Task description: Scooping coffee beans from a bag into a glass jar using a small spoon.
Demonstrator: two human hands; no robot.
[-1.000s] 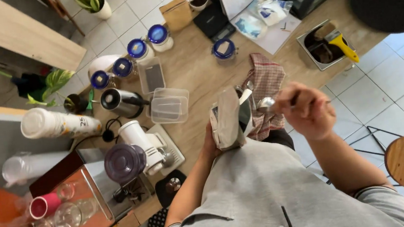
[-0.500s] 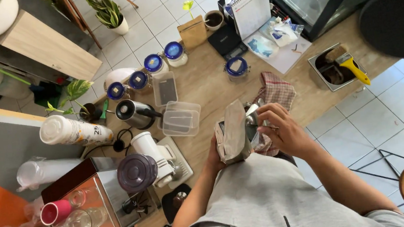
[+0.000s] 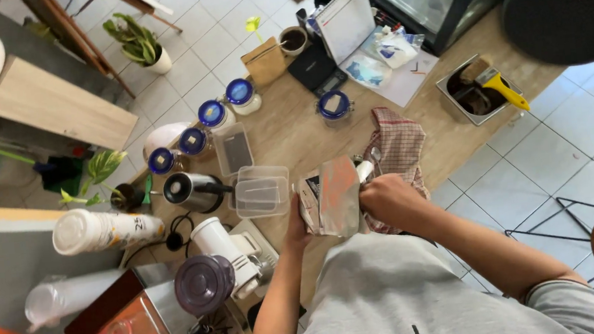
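Foil pouch, centre frame: upright, gripped by left hand | right hand fisted round spoon at pouch mouth | clear tub left of pouch: apparently unfilled | scooping seemingly early.

The right hand, raised at 3 o'clock of the foil pouch a second ago, now rests against the pouch's mouth, gripping a spoon.
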